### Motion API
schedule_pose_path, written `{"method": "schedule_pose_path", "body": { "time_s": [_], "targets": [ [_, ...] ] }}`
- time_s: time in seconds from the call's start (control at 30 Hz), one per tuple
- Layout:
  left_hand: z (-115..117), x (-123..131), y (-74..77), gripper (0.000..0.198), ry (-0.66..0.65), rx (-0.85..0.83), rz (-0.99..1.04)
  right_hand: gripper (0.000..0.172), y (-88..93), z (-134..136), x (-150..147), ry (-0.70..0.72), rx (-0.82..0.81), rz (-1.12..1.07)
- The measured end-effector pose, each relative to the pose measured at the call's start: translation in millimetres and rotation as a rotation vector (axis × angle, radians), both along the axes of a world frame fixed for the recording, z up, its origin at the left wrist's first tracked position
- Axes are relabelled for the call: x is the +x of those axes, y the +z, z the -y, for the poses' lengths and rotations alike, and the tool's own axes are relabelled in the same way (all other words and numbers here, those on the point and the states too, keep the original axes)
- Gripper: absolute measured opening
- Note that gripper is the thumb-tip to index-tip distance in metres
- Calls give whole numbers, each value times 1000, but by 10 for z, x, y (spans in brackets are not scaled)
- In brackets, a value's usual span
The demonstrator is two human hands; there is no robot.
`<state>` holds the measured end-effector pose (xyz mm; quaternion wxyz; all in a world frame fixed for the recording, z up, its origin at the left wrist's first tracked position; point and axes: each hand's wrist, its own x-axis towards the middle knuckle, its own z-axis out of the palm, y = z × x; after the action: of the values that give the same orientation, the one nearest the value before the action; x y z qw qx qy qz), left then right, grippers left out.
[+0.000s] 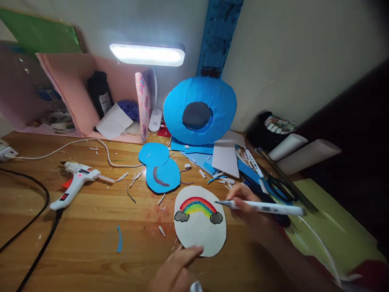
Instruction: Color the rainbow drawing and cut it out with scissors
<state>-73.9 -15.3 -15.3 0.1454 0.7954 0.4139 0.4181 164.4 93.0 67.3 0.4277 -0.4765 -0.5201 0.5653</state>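
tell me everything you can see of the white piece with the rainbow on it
The white piece looks like paper or card, roughly round with a slightly uneven edge. It lies drawn side up on the wooden table. Its rainbow runs from red outside to yellow inside, ending in two dark-outlined grey clouds. The area below is plain. A left hand finger lies over its lower edge; the marker tip is over its right side, contact unclear.
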Motion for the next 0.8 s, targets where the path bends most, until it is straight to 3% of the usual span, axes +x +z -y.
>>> {"method": "schedule_pose_path", "body": {
  "time_s": [0.07, 0.2, 0.37, 0.5, 0.8],
  "targets": [
    [-147, 129, 24, 39, -68, 263, -67, 23, -154, -27, -241, 125, 58, 101],
    [-236, 302, 99, 32, -79, 202, -308, 28, -396, -98, -597, 183, 89, 157],
    [-140, 282, 113, 21, -72, 23, -398, 37, -589, -132, -643, 162, 143, 251],
    [-108, 262, 104, 20, -79, -57, -360, 34, -650, -110, -605, 149, 227, 373],
    [-89, 258, 110, 30, -71, -45, -300, 30, -591, -98, -624, 203, 266, 483]
  ]
}}
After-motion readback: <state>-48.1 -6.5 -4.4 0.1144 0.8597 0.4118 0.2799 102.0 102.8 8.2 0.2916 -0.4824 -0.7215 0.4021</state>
